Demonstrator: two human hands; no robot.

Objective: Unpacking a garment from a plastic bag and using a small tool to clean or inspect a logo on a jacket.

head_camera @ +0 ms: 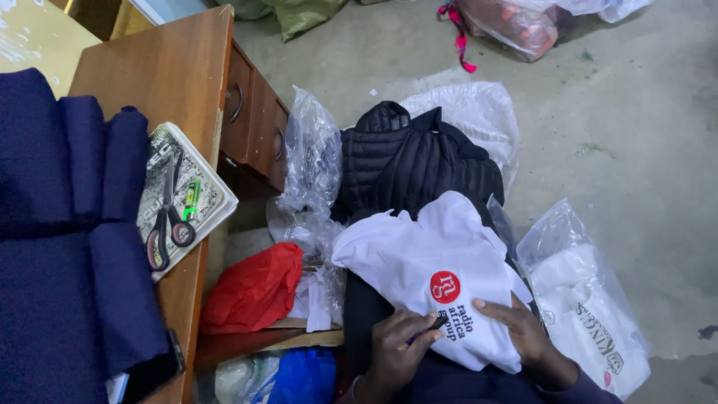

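Note:
A white garment (pixel 426 258) with a round red emblem and black printing lies bunched on my lap. My left hand (pixel 395 346) pinches a thin dark tool (pixel 430 328), its tip touching the cloth just below the printing. My right hand (pixel 523 328) lies flat on the garment to the right of the printing, fingers spread, holding nothing. A black quilted jacket (pixel 407 161) sits just behind the white garment.
A wooden desk (pixel 168 71) with drawers stands at left, carrying folded navy fabric (pixel 67 224), scissors (pixel 168 217), a green lighter (pixel 192 198) on a booklet, and a phone (pixel 153 370). Clear plastic bags (pixel 314 153), a red bundle (pixel 254 288) and a bagged white garment (pixel 587 299) lie on the concrete floor.

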